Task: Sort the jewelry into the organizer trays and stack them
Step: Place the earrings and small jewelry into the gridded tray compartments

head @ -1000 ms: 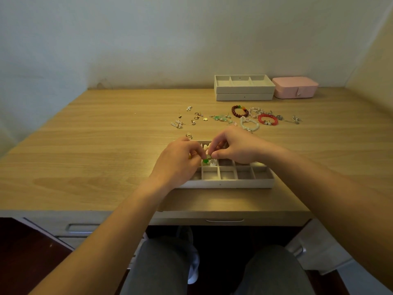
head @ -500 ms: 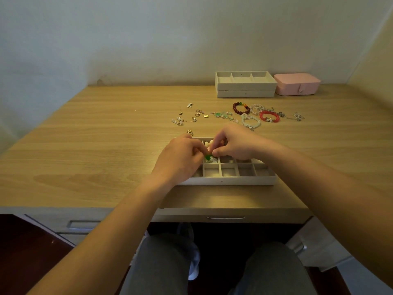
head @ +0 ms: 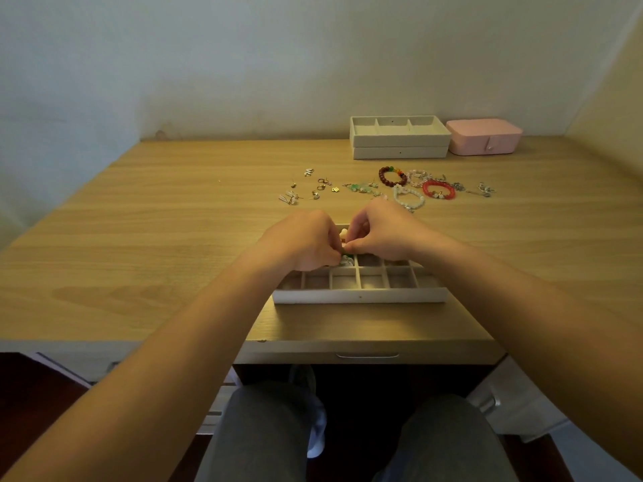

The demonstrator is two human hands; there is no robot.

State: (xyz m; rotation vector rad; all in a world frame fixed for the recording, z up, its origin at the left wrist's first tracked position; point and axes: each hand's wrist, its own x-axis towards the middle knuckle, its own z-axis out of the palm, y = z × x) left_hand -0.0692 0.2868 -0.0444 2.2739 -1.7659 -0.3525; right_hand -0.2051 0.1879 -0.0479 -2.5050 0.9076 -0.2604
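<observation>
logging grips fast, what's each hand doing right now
Left hand: fingers pinch the small green jewelry piece over the tray.
Right hand: fingers pinch the same piece.

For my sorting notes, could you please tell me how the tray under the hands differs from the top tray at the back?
The near tray is split into many small cells; the back tray has three wide ones. The near tray lies alone on the desk and holds a few pieces; the back tray sits on another tray and looks empty. Both are pale and rectangular.
</observation>
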